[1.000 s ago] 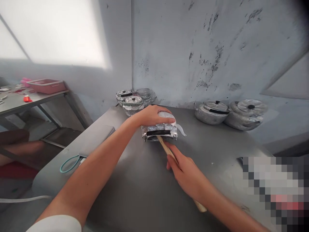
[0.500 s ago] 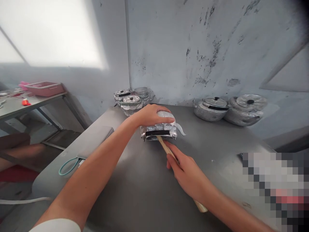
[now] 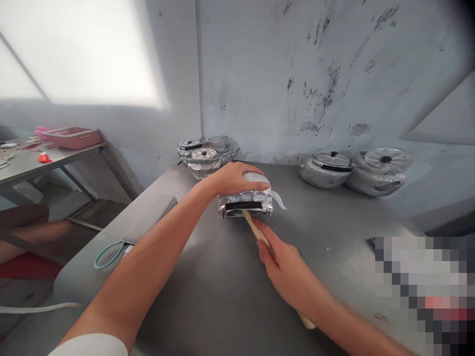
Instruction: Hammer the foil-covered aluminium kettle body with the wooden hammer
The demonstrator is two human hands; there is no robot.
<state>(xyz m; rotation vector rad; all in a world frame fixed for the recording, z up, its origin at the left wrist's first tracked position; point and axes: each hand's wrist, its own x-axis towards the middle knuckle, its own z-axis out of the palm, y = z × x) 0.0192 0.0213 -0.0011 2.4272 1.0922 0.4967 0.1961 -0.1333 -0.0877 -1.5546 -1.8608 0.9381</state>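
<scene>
A small dented silver kettle (image 3: 239,199) lies tipped on the table, its open mouth and black handle (image 3: 244,205) facing me. Its curved spout (image 3: 279,200) points right. My left hand (image 3: 235,179) is on top, thumb and fingers gripping the kettle's body. In my right hand (image 3: 280,257) is a wooden stick (image 3: 253,228); its upper end goes in at the kettle's mouth, where the tip is hidden. The stick's lower end (image 3: 307,320) shows below my wrist.
Several silver pots (image 3: 204,157) stand at the back left, and two lidded kettles (image 3: 324,173) at the back right. A grey flat box (image 3: 150,217) with a teal loop (image 3: 107,255) lies left. Another table holds a pink basket (image 3: 76,139). A person's limb (image 3: 37,236) shows beneath it.
The whole view has shifted slightly right and down. My hands, the kettle and the stick hold nearly the same positions relative to each other.
</scene>
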